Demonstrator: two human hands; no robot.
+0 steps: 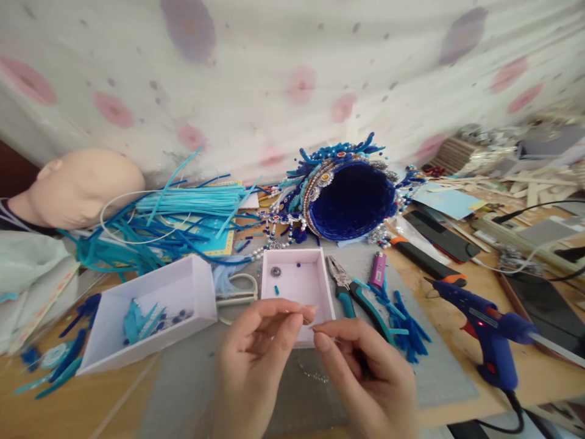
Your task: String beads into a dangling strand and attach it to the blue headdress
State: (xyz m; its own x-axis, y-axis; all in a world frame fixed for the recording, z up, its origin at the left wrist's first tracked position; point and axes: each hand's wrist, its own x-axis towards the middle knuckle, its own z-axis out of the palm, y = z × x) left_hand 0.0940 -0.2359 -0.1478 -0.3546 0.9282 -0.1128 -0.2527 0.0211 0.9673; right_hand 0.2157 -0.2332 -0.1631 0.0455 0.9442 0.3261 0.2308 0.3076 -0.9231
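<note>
My left hand (256, 360) and my right hand (375, 366) are close together over the front of a small white box (325, 277). Both pinch a thin, pale strand (307, 321) between thumb and fingertips; whether it is thread or wire I cannot tell. Below the box, between my wrists, a short row of small silvery beads (315, 375) shows, partly hidden. Inside the box are a round metal bead (275, 271), a dark blue bead (298, 264) and a small teal tube (276, 290).
A blue beaded headdress (315, 177) lies behind the box. Pliers (347, 286), a purple lighter (378, 269), blue fuzzy stem pieces (406, 323) and a glue gun (479, 323) are on the right. To the left are scissors (242, 292), a larger white box (201, 292) and a mannequin head (91, 183).
</note>
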